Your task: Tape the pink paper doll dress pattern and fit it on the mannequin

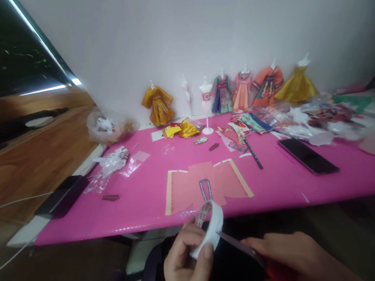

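My left hand (185, 261) is closed on a curled white paper strip (211, 225) with a patterned print on its inner side, held below the table's front edge. My right hand (296, 256) grips red-handled scissors (249, 251); the blade tip touches the strip. Just beyond, a pink paper garment cutout (205, 184) with tan borders lies flat on the magenta table (140, 203), with a small patterned collar piece (205, 190) on it.
Paper-dressed mini mannequins (245, 90) line the white wall; a bare one (205, 105) stands on a base. A black phone (308, 155) and a black pencil (253, 153) lie right of centre. Plastic bags (111, 162), a dark device (62, 196) and paper scraps (306, 119) crowd the sides.
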The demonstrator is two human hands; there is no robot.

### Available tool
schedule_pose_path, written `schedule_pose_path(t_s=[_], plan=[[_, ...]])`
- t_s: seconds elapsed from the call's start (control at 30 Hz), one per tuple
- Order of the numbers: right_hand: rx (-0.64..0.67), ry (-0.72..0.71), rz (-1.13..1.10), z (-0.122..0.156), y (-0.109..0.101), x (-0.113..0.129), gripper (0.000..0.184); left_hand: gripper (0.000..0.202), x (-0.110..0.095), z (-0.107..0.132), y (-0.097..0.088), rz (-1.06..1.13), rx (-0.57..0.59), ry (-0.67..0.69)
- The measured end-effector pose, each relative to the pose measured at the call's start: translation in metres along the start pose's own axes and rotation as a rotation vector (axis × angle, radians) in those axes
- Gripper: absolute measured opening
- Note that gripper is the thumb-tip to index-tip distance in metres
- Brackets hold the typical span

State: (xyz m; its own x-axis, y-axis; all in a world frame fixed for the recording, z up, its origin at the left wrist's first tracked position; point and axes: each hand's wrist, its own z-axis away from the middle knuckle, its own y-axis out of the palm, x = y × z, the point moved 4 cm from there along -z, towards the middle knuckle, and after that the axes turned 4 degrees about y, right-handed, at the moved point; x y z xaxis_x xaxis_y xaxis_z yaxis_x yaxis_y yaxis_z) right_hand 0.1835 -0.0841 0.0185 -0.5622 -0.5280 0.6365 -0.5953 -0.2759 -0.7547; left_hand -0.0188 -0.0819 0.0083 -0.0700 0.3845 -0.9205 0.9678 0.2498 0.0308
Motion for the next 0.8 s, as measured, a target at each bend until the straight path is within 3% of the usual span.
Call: schedule_pose_path(t_s=[0.2, 0.53, 0.67, 0.8], plan=[[0.056, 0.033, 0.01, 0.0, 0.001, -0.001, 0.03, 0.02, 0.003, 0.002, -0.001, -0.006, 0.009, -0.022], [0.122, 0.086, -0.018, 0.002, 0.006, -0.006, 0.028, 0.018, 0.013, 0.006, -0.003, 0.038, 0.062, -0.032], [0.125, 0.11, -0.047, 0.0, 0.006, -0.005, 0.018, 0.017, 0.015, 0.007, -0.004, 0.038, 0.069, -0.026], [0.035, 0.043, 0.043, 0.001, 0.005, -0.008, 0.032, 0.015, 0.015, 0.003, -0.005, 0.011, 0.057, 0.002]])
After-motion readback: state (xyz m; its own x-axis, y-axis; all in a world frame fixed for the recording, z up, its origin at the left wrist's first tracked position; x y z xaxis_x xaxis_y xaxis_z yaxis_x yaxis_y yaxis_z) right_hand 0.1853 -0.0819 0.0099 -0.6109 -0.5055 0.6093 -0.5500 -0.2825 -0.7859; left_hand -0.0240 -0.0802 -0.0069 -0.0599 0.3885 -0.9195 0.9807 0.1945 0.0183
